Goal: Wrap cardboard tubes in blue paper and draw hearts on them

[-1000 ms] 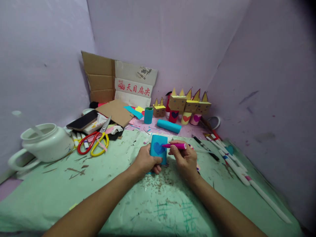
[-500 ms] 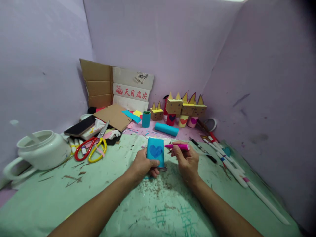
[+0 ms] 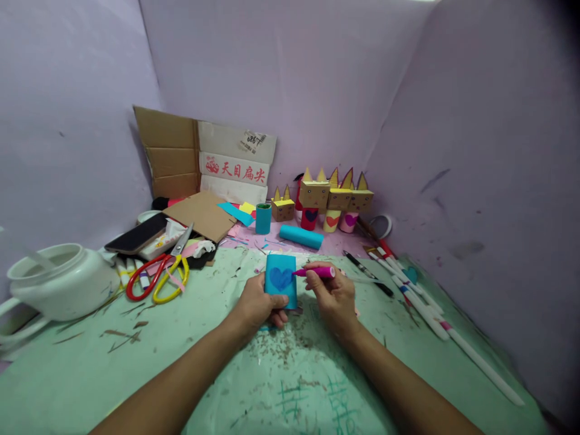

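A blue paper piece [image 3: 273,266] bearing a darker blue heart is upright in my left hand [image 3: 256,302], thumb across its lower front. My right hand [image 3: 333,296] pinches a magenta marker [image 3: 321,272], whose tip points left and meets or nearly meets the heart's right edge. Behind them a blue roll [image 3: 301,237] lies on its side, and a blue tube [image 3: 263,219] stands upright.
Scissors [image 3: 170,278], a phone [image 3: 138,233] and a white pot [image 3: 67,281] are at the left. Cardboard [image 3: 167,151] leans behind. Cardboard-headed figures [image 3: 315,194] stand at the back. Several white pens [image 3: 421,308] and a black pen [image 3: 367,272] lie right.
The marker's tip has moved from just off the blue piece's right side to the heart's edge. The whole view has shifted slightly, so objects appear further left.
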`<action>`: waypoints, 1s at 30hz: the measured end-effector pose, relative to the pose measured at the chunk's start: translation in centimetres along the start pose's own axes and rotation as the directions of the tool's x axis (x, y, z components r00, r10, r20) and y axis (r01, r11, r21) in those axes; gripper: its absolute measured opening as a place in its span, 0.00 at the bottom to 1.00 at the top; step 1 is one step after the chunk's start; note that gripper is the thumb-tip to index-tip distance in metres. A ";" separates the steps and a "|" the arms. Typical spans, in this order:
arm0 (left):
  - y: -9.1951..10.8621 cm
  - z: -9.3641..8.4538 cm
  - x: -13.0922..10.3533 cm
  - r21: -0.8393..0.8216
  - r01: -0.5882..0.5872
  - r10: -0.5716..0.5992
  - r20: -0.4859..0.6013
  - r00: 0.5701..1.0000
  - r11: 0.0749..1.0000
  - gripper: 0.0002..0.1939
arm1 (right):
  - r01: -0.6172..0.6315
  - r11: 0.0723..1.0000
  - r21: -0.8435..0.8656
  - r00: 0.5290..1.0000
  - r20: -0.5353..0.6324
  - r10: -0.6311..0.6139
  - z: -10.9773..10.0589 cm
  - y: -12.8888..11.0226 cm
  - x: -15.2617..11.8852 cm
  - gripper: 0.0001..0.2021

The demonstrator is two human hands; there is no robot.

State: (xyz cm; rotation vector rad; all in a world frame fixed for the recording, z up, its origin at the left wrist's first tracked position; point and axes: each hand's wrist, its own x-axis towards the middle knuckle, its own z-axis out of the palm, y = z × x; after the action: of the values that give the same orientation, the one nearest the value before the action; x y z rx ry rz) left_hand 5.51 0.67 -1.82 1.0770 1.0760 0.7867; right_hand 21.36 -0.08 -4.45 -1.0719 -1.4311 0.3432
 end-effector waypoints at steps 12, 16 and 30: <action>0.0 0.0 0.0 -0.005 0.002 -0.002 -0.005 1.000 1.000 0.14 | -0.006 1.000 0.015 1.000 0.005 0.006 0.0 -0.4 0.0 0.06; -0.2 0.0 0.0 -0.001 -0.005 0.005 -0.003 1.000 1.000 0.14 | -0.020 0.999 0.031 1.000 -0.009 0.020 0.1 -0.5 0.1 0.06; -0.1 -0.1 0.1 -0.005 -0.008 0.008 0.007 1.000 1.000 0.15 | -0.028 0.997 0.077 0.999 0.030 0.025 0.4 -0.2 -0.1 0.05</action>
State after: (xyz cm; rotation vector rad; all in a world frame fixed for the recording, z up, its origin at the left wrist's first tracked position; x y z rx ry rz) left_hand 5.48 0.73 -1.95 1.0798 1.0643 0.7909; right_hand 20.94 -0.09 -4.45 -1.0277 -1.4191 0.4310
